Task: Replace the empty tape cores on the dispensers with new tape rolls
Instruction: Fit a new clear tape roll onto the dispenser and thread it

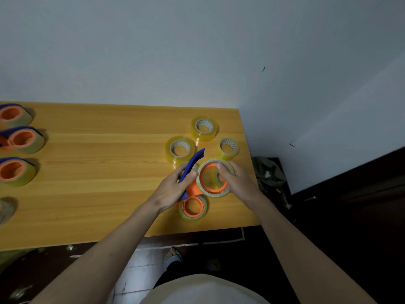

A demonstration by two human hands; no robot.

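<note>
Step in hand: a swap at one dispenser (192,172), held above the right part of the table (98,172); whether the thin ring (215,178) on its orange hub is a spent core coming off or a roll going on, I cannot tell.
Left hand (175,187): fingers and thumb curled round the dispenser's blue handle.
Right hand (235,179): thumb and fingers pinch the far-right rim of the ring, the thumb on top.
Next move, as I judge it: the ring must slide straight along the hub without tilting, the left hand holding the handle firm.
Second dispenser (192,206): lies on the table just near of the held one, orange hub with a thin yellowish band around it.
New tape rolls (204,128): three stand free on the table beyond the hands, and a fourth seems half hidden behind the blue handle; thick, glossy, translucent yellow, with pale printed cardboard cores.
Loaded dispensers (22,139): three at the far left edge, well apart from the hands, orange hubs inside thick yellow rolls.
Table surface: smooth wood-grain laminate, orange-brown.
</note>
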